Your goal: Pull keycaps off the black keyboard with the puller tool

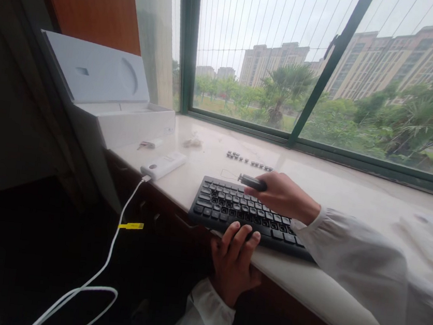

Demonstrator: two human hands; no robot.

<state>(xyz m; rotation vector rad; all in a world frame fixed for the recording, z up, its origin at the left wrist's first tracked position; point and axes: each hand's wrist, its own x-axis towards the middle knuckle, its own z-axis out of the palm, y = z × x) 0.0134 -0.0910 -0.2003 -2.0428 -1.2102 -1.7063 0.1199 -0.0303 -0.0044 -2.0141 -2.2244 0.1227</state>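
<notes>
A black keyboard (242,207) lies along the front edge of the windowsill counter, with several keycaps off and bare switch sockets showing. In my right hand (281,193), above the keyboard's back edge, is a keycap puller (252,182); its thin wire end points left and has no keycap in it that I can see. My left hand (234,258) rests at the keyboard's front edge, its fingers stretched out with the tips on the black frame. Behind the keyboard, several removed keycaps (250,161) stand in short rows on the counter.
Left of the keyboard lies a white power bank (163,165) with a white cable (113,244) hanging off the edge. An opened white box (135,122) stands farther back. A crumpled clear wrapper (192,142) lies nearby. A green-framed window (244,126) borders the counter.
</notes>
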